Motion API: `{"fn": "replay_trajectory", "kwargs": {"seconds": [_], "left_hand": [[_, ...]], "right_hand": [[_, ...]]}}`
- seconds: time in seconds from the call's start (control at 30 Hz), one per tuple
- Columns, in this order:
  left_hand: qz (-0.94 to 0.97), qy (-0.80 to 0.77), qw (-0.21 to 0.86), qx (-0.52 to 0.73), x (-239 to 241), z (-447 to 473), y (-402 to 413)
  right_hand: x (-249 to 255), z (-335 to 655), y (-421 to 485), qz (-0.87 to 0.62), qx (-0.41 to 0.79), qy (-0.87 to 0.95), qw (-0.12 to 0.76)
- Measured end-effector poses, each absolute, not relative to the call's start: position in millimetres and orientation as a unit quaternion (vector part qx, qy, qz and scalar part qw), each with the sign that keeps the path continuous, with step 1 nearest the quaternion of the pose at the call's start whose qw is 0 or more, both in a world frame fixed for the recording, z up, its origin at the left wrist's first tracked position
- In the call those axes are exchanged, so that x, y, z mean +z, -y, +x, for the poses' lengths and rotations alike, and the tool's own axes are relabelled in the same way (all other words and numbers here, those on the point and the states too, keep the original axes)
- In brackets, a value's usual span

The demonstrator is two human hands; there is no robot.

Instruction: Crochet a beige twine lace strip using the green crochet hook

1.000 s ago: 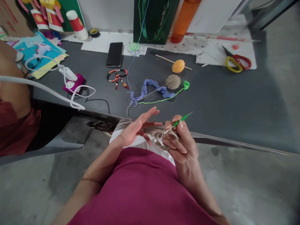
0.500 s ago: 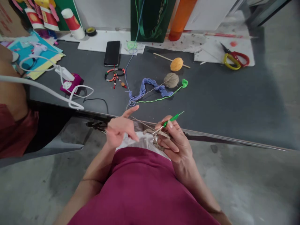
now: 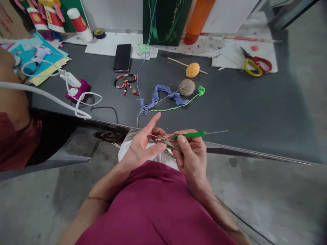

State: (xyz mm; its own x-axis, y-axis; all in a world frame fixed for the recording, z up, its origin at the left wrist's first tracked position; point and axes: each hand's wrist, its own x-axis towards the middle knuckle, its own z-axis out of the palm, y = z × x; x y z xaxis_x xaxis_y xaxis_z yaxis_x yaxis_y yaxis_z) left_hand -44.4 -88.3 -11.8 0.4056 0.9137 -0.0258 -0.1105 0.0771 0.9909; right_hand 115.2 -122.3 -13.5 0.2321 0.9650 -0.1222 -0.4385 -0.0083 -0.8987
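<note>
My right hand (image 3: 192, 151) is closed round a green-handled crochet hook (image 3: 190, 135), which lies nearly level with its tip toward the left. A small piece of brown crochet (image 3: 173, 145) hangs between my hands, just under the hook. My left hand (image 3: 145, 144) pinches the near end of that piece, thumb below and index finger raised, with the brown yarn running over it. The strand leads back to a brown yarn ball (image 3: 187, 87) on the table. Around it lie a blue crocheted strip (image 3: 162, 89) and a green yarn bundle (image 3: 201, 90).
On the dark table (image 3: 242, 112) are a phone (image 3: 122, 58), a beaded bracelet (image 3: 125, 81), an orange yarn ball on a stick (image 3: 192, 70) and scissors (image 3: 257, 65). A green bag (image 3: 163, 23) and an orange bottle (image 3: 198, 22) stand behind. Another person's arm (image 3: 14, 92) is at left.
My left hand has come right from beside the work and taken hold of the crochet piece. My right hand has turned the hook from a slant to nearly level.
</note>
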Motion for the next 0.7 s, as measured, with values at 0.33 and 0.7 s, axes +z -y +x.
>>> {"fn": "replay_trajectory", "kwargs": {"seconds": [0.33, 0.7], "left_hand": [[0.35, -0.329, 0.773, 0.415, -10.6, -36.4, 85.1], [0.277, -0.331, 0.794, 0.427, -10.8, -28.0, 91.6]], "right_hand": [[-25.0, 116.8, 130.0, -0.454, 0.4, 0.431, 0.669], [-40.2, 116.0, 126.5, -0.41, 0.178, 0.604, 0.66]]}}
